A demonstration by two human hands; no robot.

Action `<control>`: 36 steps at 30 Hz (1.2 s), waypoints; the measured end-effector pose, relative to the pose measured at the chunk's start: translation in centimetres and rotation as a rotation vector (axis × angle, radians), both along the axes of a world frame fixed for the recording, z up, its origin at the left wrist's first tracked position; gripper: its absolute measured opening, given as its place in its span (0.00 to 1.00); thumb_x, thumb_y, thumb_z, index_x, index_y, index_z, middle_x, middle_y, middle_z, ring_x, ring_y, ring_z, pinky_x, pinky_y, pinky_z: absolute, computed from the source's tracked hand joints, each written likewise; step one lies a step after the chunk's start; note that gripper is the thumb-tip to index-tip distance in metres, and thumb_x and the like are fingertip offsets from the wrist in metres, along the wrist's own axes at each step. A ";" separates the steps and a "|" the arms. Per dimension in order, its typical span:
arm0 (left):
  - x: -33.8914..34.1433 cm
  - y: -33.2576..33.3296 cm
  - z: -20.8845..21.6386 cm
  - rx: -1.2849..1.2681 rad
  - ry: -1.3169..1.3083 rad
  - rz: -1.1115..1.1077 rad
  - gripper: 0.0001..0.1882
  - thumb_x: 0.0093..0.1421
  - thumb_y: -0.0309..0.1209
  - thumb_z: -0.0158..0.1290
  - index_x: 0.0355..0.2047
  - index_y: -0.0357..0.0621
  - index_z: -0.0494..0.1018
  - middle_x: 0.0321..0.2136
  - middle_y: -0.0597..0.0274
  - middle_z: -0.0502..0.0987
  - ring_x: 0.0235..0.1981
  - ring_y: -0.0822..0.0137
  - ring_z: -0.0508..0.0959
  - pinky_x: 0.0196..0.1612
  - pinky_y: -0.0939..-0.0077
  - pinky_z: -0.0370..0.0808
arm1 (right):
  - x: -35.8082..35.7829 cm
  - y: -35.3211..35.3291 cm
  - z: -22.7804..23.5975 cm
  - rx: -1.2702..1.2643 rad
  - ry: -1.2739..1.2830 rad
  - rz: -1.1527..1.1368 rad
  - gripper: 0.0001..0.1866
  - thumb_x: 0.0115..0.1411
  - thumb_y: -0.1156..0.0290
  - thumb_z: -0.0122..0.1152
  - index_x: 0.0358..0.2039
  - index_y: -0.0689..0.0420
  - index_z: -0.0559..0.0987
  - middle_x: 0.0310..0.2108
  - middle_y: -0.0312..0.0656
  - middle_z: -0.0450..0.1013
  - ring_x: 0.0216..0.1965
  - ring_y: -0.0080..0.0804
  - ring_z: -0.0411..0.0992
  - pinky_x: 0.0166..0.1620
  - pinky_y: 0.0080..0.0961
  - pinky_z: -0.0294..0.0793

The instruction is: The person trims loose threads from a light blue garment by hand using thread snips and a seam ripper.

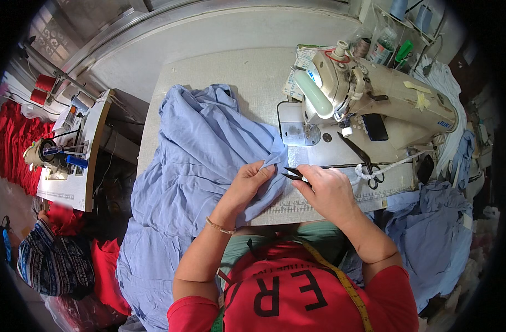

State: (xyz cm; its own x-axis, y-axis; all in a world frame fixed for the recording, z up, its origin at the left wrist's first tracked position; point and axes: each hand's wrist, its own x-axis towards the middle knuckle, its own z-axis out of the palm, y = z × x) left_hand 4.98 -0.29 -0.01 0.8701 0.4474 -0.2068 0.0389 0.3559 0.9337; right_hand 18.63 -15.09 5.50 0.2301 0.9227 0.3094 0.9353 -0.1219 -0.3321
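Observation:
A light blue cloth garment point(200, 141) spreads over the left half of the sewing table and hangs off its front edge. My left hand point(252, 182) pinches an edge of this cloth between thumb and fingers. Close to its right, my right hand point(326, 189) is closed around small black thread snips point(292, 174). Their two pointed blades stand apart and face the pinched cloth edge; whether they touch it I cannot tell. Just beyond both hands is the needle plate point(302, 133) of a cream sewing machine point(374, 88).
Black scissors point(357, 153) lie right of my hand, beside a white cord point(391, 166) and a dark phone point(375, 127). Thread spools and a bottle point(383, 47) stand behind the machine. More blue cloth point(430, 238) is piled at right; another machine table point(78, 166) stands at left.

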 end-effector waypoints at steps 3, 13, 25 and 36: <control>0.0 0.1 -0.3 0.001 -0.006 -0.002 0.13 0.63 0.39 0.49 0.25 0.47 0.72 0.15 0.83 0.60 0.15 0.87 0.54 0.17 0.87 0.48 | -0.1 0.0 0.2 0.006 -0.014 0.002 0.12 0.53 0.62 0.59 0.34 0.55 0.74 0.24 0.42 0.72 0.25 0.43 0.72 0.29 0.37 0.69; 0.3 -0.1 -0.5 -0.008 -0.017 0.027 0.11 0.62 0.37 0.50 0.26 0.46 0.73 0.15 0.83 0.61 0.15 0.87 0.53 0.17 0.87 0.47 | -0.4 0.0 0.0 0.014 -0.077 -0.014 0.12 0.53 0.62 0.59 0.34 0.54 0.73 0.22 0.41 0.70 0.23 0.42 0.71 0.28 0.36 0.68; 0.2 -0.1 -0.3 -0.019 -0.044 0.058 0.08 0.61 0.33 0.52 0.26 0.45 0.74 0.18 0.82 0.64 0.18 0.86 0.57 0.20 0.87 0.52 | -0.4 0.7 -2.9 0.266 -0.045 0.026 0.11 0.51 0.65 0.62 0.32 0.55 0.74 0.20 0.39 0.69 0.21 0.39 0.70 0.26 0.33 0.65; -0.3 0.4 -1.4 -0.011 -0.006 0.039 0.08 0.60 0.30 0.52 0.36 0.38 0.75 0.26 0.75 0.73 0.24 0.84 0.67 0.28 0.88 0.63 | -0.3 1.3 -3.5 0.272 -0.030 0.053 0.11 0.51 0.65 0.62 0.33 0.55 0.74 0.22 0.39 0.72 0.23 0.36 0.72 0.27 0.31 0.68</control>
